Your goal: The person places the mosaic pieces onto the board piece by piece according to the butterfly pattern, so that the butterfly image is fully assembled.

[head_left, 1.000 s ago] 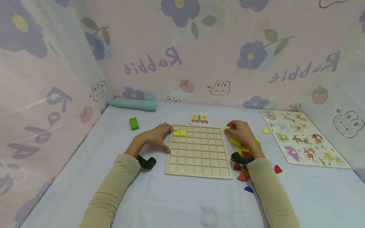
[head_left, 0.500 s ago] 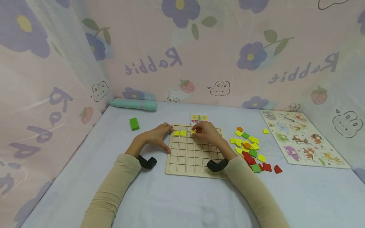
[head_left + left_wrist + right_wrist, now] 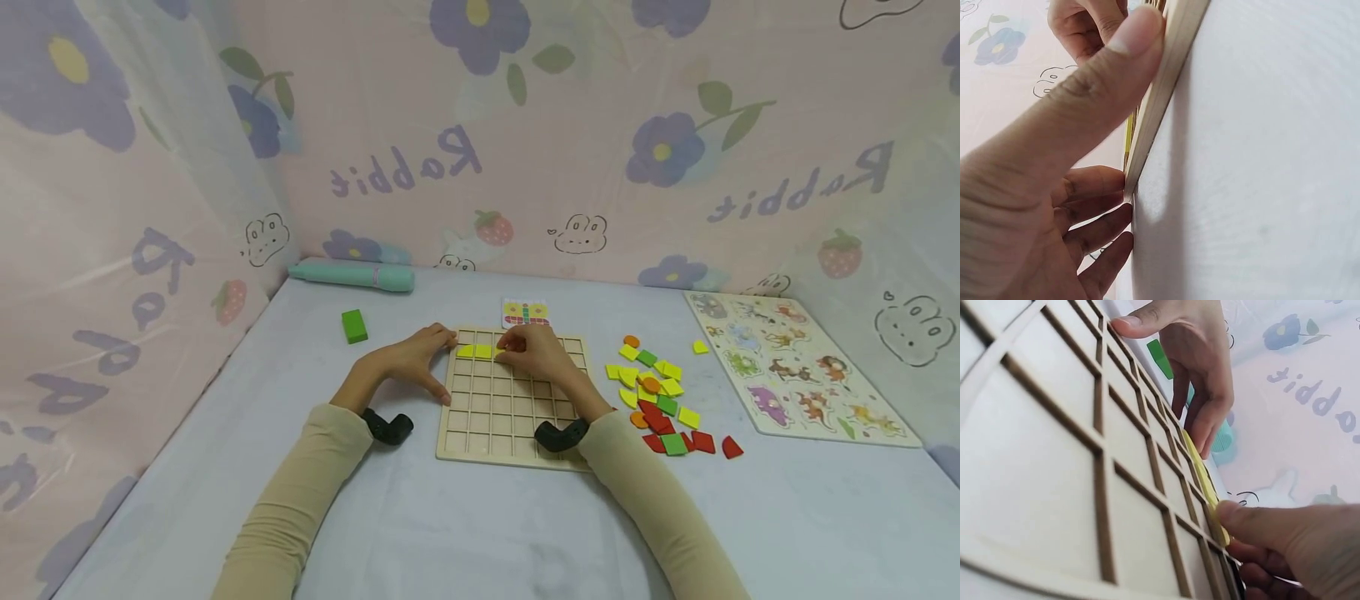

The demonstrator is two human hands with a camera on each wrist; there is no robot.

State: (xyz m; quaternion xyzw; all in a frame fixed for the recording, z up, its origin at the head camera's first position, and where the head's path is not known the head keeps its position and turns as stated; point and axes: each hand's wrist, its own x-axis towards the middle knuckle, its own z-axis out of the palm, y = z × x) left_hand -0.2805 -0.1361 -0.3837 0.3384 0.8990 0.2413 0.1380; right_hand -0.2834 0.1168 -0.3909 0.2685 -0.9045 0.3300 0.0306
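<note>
1. Right hand: reaches in from 5 o'clock, thumb and fingers pinched together on a yellow piece, between 11 and 12 o'clock on the grid.
2. Left hand: at 9 to 10 o'clock, thumb and fingers spread wide, touching the board's left edge.
3. Wooden grid board: flat; raised ribs; yellow row at 11 o'clock, just beside the right fingertips.
4. Picture card: 12 o'clock, just beyond the far edge; printed figure in yellow, red and green; any lettering too small to read.
5. Loose coloured pieces: 3 o'clock, bordering the board's right side.
6. White tabletop: open room at 6 o'clock, between the forearms.
7. Green block, teal tube: 10 o'clock, apart.
8. Animal puzzle board: 3 o'clock, outermost.
9. Backdrop: "Rabbit", mirror-reversed.
</note>
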